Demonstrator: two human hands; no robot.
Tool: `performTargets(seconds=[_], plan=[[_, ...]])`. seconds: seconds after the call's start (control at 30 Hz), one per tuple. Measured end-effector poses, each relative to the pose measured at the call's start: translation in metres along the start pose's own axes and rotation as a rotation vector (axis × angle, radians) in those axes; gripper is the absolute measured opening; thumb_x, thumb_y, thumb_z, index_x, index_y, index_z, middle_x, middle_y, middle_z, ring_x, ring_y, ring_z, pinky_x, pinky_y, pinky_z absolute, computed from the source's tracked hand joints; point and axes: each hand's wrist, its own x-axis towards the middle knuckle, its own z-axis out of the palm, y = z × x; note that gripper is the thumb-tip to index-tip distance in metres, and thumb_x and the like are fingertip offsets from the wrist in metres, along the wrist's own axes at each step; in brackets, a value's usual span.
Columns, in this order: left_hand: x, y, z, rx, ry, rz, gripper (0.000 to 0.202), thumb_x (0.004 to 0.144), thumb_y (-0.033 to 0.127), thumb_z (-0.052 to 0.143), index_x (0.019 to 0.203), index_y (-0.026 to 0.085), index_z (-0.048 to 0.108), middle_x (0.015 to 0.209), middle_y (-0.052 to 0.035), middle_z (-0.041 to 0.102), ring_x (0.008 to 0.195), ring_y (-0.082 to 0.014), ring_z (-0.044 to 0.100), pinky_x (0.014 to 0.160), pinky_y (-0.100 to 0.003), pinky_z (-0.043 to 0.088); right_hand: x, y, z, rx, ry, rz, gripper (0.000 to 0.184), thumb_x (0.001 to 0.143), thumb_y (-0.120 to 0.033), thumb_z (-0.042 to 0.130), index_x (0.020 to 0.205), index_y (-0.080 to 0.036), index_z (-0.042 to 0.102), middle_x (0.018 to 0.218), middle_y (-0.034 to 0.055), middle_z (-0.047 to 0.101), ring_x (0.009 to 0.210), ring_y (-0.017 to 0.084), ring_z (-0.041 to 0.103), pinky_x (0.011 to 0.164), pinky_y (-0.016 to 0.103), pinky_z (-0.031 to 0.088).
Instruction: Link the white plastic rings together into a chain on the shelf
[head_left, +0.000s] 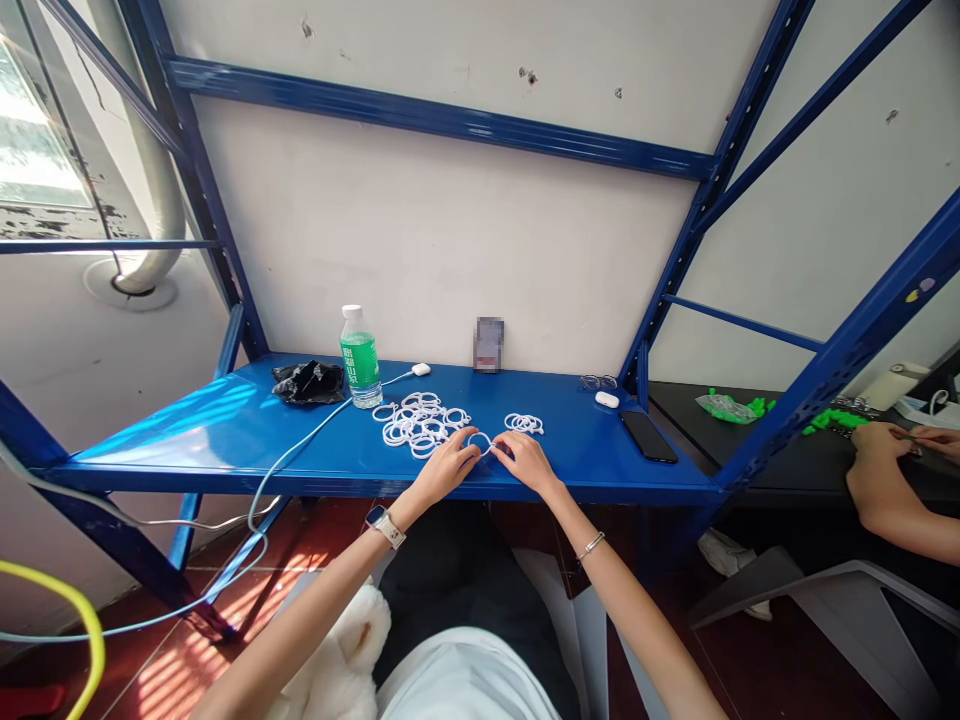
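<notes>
Between my hands, just above the front part of the blue shelf, is a thin white ring (480, 436). The fingers of my left hand (450, 465) pinch its left side. On its right side, my right hand (523, 460) grips it between thumb and fingertips. A loose heap of similar white rings (417, 425) lies beyond my left hand. Past my right hand sits a smaller group of white rings (523, 424). Small details on the held ring are too fine to make out.
A water bottle (361, 365) and black plastic bag (308, 383) stand left, with a white cable (300, 445) running off the edge. Rightward lie a phone (648, 437), an earbud case (607, 400) and glasses (598, 382). A co-worker's hands (881, 445) handle green pieces.
</notes>
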Motion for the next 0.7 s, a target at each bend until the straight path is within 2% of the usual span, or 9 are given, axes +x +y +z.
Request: performTargets(seconds=[0.13,0.27,0.33,0.43,0.7], plan=[[-0.0009,-0.0018,0.0028,-0.012,0.012,-0.008,0.026,0.096,0.033,0.041,0.117,0.023,0.053,0.138,-0.0117,0.045,0.125,-0.027,0.048,0.096,-0.043,0.048,-0.0006,0.0019,0.0003,-0.028,0.031,-0.043,0.025,0.097,-0.035,0.043,0.095,-0.022,0.064,0.089,0.0066,0.068,0.083,0.021,0.063,0.075,0.032,0.047],[-0.0006,-0.0024,0.0043,-0.012,0.05,-0.039,0.047,0.094,0.035,0.047,0.138,0.024,0.034,0.137,-0.0127,0.047,0.127,-0.0264,0.047,0.101,-0.042,0.045,-0.0008,0.0018,0.0008,-0.062,0.065,-0.098,0.02,0.096,-0.029,0.047,0.09,-0.019,0.064,0.085,0.0059,0.069,0.08,0.02,0.064,0.072,0.03,0.048],[-0.0002,-0.0026,0.0046,0.002,0.054,-0.05,0.05,0.093,0.036,0.048,0.139,0.024,0.032,0.134,-0.0128,0.049,0.124,-0.0269,0.049,0.099,-0.042,0.046,-0.001,0.0014,0.0014,-0.073,0.081,-0.12,0.019,0.096,-0.026,0.048,0.089,-0.019,0.064,0.085,0.0058,0.069,0.08,0.019,0.064,0.072,0.03,0.049],[0.0,-0.0025,0.0042,0.019,0.056,-0.057,0.044,0.093,0.036,0.048,0.134,0.024,0.039,0.126,-0.0124,0.054,0.117,-0.0271,0.054,0.094,-0.042,0.049,-0.0014,0.0007,0.0015,-0.084,0.09,-0.128,0.017,0.095,-0.026,0.049,0.09,-0.019,0.063,0.085,0.0058,0.069,0.08,0.019,0.064,0.072,0.03,0.049],[0.0005,0.0004,0.0002,-0.021,0.062,-0.061,0.037,0.093,0.035,0.049,0.128,0.023,0.043,0.113,-0.0102,0.059,0.105,-0.0247,0.059,0.086,-0.039,0.052,-0.0018,-0.0008,-0.0003,-0.101,0.077,-0.09,0.016,0.093,-0.032,0.053,0.096,-0.019,0.061,0.084,0.0057,0.068,0.077,0.019,0.064,0.07,0.029,0.049]])
